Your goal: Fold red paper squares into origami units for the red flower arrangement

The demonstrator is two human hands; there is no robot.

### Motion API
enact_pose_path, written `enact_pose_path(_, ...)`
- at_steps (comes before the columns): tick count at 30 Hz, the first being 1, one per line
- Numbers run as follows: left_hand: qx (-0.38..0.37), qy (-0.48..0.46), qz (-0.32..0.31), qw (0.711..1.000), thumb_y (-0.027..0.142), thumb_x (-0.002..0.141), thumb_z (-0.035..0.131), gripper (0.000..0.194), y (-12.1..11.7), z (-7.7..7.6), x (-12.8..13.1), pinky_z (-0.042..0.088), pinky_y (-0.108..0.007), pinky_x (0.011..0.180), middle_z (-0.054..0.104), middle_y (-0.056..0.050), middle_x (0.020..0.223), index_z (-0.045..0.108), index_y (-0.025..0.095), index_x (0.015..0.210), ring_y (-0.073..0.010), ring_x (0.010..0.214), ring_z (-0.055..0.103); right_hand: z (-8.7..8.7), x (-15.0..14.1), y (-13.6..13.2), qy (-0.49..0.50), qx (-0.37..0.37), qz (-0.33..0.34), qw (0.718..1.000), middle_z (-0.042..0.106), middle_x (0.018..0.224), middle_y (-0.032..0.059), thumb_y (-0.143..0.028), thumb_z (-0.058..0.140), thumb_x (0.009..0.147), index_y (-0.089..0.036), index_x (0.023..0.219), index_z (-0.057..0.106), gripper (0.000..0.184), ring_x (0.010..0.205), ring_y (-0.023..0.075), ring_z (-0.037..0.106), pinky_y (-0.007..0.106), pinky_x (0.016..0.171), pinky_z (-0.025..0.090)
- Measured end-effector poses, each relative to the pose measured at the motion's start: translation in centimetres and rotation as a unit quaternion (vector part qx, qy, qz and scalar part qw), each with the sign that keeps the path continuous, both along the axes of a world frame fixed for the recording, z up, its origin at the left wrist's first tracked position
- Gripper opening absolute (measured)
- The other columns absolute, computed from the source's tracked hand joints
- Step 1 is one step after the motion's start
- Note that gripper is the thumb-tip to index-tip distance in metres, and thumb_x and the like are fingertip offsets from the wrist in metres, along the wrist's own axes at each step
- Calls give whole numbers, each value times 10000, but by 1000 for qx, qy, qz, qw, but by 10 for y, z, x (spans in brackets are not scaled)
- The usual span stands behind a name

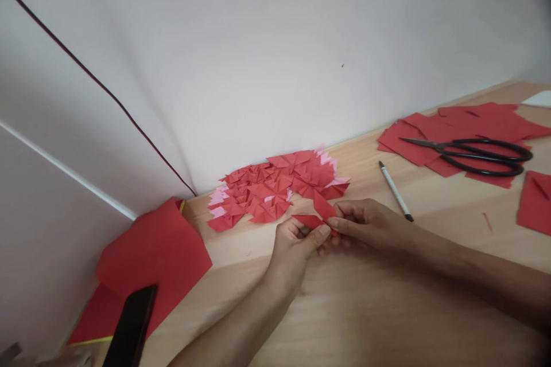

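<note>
A small folded piece of red paper (323, 204) is pinched between both hands above the middle of the table. My left hand (297, 241) grips its lower left part, thumb on top. My right hand (365, 221) closes on its right side, fingertips almost meeting the left ones. The paper's lower edge is hidden by the fingers. Just behind it, against the wall, spreads a pile of folded red paper pieces (269, 186) with some pink ones (218, 198) at its sides.
Black-handled scissors (486, 155) lie on red paper pieces (477, 114) at the right. A grey pen (395, 190) lies left of them. Large red sheets (159, 252) with a black phone (131, 327) on top occupy the left. A dark cable (116, 100) runs down the wall (267, 57).
</note>
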State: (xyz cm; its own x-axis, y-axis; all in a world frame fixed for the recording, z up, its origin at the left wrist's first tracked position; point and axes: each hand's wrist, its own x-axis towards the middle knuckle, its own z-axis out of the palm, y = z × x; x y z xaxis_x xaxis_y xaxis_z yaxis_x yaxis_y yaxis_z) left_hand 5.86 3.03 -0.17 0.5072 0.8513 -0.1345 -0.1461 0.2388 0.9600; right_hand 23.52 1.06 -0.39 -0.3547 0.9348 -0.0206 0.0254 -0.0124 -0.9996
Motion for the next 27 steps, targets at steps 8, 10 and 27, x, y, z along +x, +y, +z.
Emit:
enact_pose_path(8, 6, -16, 26, 1000, 304, 737, 762, 219, 0, -3, 1, 377, -226, 560, 637, -39, 695, 674, 119, 813, -106, 607, 533, -5, 3, 2, -28, -11, -8, 1000, 643, 739, 24, -469, 595, 850, -177, 770, 622, 305, 671, 143, 580, 264, 632, 461)
enact_pose_path(10, 39, -8, 34, 999, 297, 738, 763, 200, 2, -5, 0, 404, -232, 592, 656, -58, 794, 685, 130, 817, -123, 682, 566, -5, 3, 2, -36, -17, -7, 999, 640, 731, 22, -493, 590, 845, -178, 760, 610, 327, 663, 140, 578, 266, 629, 458)
enact_pose_path(27, -23, -99, 13, 995, 235, 743, 754, 136, 0, 3, 5, 411, -240, 651, 653, -29, 712, 687, 128, 794, -102, 629, 564, -1, -5, -3, -28, -15, -27, 999, 578, 711, -7, -401, 585, 844, -187, 791, 563, 222, 626, 118, 511, 248, 604, 401)
